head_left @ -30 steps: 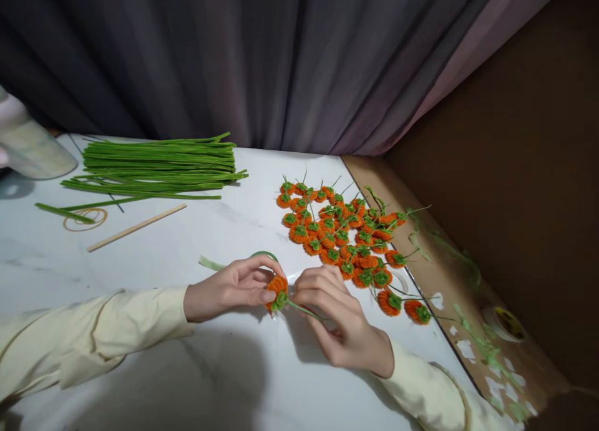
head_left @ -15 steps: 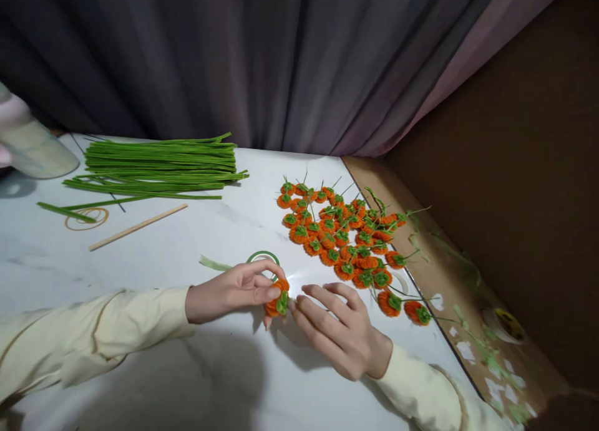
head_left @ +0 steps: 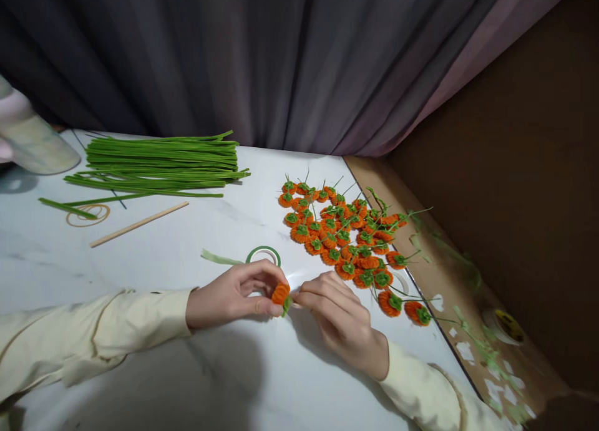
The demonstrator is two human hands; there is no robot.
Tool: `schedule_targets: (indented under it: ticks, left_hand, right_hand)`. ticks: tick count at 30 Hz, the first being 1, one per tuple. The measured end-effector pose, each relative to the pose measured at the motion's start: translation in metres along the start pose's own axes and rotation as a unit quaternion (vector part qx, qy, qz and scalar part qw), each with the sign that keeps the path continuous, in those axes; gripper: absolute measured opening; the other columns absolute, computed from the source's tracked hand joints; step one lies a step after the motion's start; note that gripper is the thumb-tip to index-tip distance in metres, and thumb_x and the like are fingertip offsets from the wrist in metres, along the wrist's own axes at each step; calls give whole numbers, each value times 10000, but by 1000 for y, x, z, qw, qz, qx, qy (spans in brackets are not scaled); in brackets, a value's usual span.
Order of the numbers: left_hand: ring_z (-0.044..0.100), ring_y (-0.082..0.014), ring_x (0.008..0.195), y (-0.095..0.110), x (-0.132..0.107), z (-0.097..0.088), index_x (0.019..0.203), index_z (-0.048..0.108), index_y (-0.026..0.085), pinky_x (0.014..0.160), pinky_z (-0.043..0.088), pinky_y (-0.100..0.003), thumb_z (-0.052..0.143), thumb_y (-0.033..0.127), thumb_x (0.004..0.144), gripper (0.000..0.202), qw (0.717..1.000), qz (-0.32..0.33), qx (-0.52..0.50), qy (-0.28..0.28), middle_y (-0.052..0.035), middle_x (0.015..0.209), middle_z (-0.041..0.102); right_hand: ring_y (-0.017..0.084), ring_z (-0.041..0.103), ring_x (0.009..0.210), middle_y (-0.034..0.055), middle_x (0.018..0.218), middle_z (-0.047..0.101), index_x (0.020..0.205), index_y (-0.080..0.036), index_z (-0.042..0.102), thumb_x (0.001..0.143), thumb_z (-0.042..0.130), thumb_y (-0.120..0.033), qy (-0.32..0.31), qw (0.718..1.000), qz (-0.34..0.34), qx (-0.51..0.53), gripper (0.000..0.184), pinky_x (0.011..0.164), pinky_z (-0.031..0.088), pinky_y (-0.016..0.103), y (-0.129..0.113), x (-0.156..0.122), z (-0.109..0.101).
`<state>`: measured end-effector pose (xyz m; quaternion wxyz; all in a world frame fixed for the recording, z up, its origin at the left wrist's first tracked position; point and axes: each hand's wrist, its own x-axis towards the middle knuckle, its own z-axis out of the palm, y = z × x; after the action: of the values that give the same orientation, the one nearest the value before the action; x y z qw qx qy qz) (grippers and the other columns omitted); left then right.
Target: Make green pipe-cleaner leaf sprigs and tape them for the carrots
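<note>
My left hand (head_left: 234, 295) pinches a small orange pipe-cleaner flower (head_left: 281, 293) with a green base, just above the white table (head_left: 187, 256). My right hand (head_left: 339, 319) meets it from the right, its fingers closed on the flower's green stem end. Behind the hands lies a green tape roll (head_left: 264, 254) with a loose strip of tape. A heap of several finished orange flowers (head_left: 346, 237) is spread to the right of the hands.
A bundle of green pipe cleaners (head_left: 159, 164) lies at the back left, with a wooden stick (head_left: 139, 224) and a thin wire loop (head_left: 87, 214) near it. A brown cardboard ledge (head_left: 468, 306) with green scraps runs along the right. A dark curtain hangs behind.
My right hand opened away from the flower half a second ago and has now closed on its stem again. My left hand turned the flower slightly and kept hold of it.
</note>
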<state>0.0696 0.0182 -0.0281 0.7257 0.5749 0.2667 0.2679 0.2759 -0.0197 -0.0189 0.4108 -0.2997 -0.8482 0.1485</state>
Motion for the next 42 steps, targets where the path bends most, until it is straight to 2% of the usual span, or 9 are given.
schedule_targets:
  ticks: [4,10,15,18,22,25,29,34,42]
  left_hand:
    - [557,-138,783,0,-2,1,942,596,172,743,456,-256,689,228,755,216,995,58,87,4,-28,851,594]
    - [582,-161,791,1,-7,2,926,618,165,737,471,-265,644,193,798,134,954,165,249,8,-75,881,623]
    - [561,-145,851,-5,-12,4,1027,570,179,753,464,-242,524,76,835,223,920,232,316,2,-84,973,587]
    - [528,-171,958,-6,-11,4,1109,483,185,816,457,-280,552,149,838,282,929,212,302,-7,-91,1040,555]
    - [484,-226,1041,1,-9,0,1165,446,173,848,437,-330,576,438,823,451,945,148,290,-28,-114,1123,518]
    - [535,-167,893,4,-9,-2,1194,474,176,782,437,-274,379,370,934,339,945,91,310,-50,-75,1019,578]
    - [543,-117,709,3,-12,1,1133,517,176,661,431,-206,447,297,912,262,931,86,351,-50,-21,865,617]
    - [532,-118,721,-5,-14,6,968,522,166,686,443,-202,423,155,908,116,899,178,400,28,-26,817,598]
    - [478,-151,725,-9,-11,1,922,518,159,655,427,-233,305,-64,779,340,797,317,513,-34,-83,825,580]
  right_hand:
    - [169,486,678,96,822,601,958,-124,553,870,372,6,-13,1000,4,-16,239,596,378,306,0,1,0]
    - [171,469,657,123,845,597,952,-80,529,903,294,12,-128,976,-83,-158,258,635,354,328,-5,2,-4]
    - [162,483,643,83,788,577,915,-107,517,842,282,38,-146,982,-28,-116,286,651,364,314,-4,3,-1]
    - [160,480,618,84,759,579,896,-104,523,834,288,34,-130,984,-26,-115,279,630,369,310,-4,3,-1]
    - [179,513,627,159,829,616,876,-58,559,880,285,11,-102,964,-125,-212,282,591,360,326,-8,1,-7]
    - [238,568,713,208,870,624,866,-20,594,875,331,-18,-82,943,-199,-254,263,583,376,343,-11,0,-10]
    - [264,580,738,216,868,624,861,2,615,867,383,-27,-79,938,-215,-262,233,584,391,349,-11,1,-7]
    - [228,550,686,196,815,615,880,16,617,891,328,1,-122,938,-182,-268,289,567,368,333,-10,4,-3]
    - [169,494,634,142,815,599,919,-23,580,923,254,14,-142,965,-89,-200,329,619,339,317,-11,-1,0]
